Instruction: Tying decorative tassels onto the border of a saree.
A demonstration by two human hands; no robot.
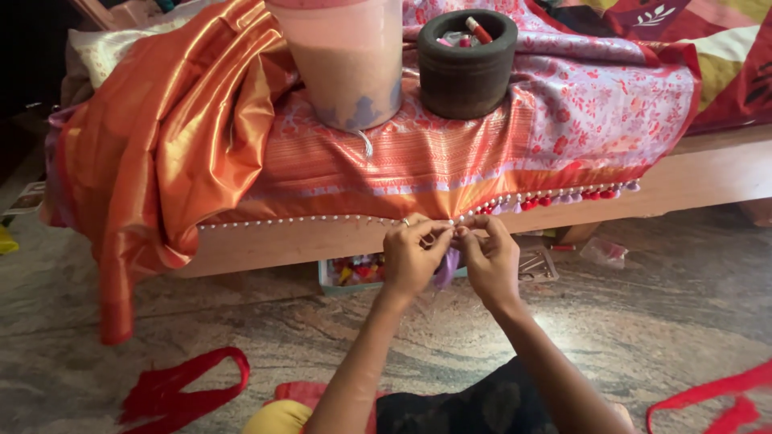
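Observation:
An orange and pink sari (418, 165) lies draped over a low wooden platform (708, 173), its hem edged with white beads and red and purple tassels (563, 197). My left hand (412, 255) and my right hand (490, 255) meet at the hem's lowest point, fingers pinched together on the fabric edge. A tuft of purple thread (447, 269) hangs between the two hands. A ring shows on a finger of my left hand.
On the sari stand a pink and white plastic bucket (350, 60) and a dark round stone mortar (467, 64) holding thread spools. A tray of coloured bits (354, 272) sits under the platform. Red cloth strips (181, 390) lie on the stone floor, with another strip (716, 398) to the right.

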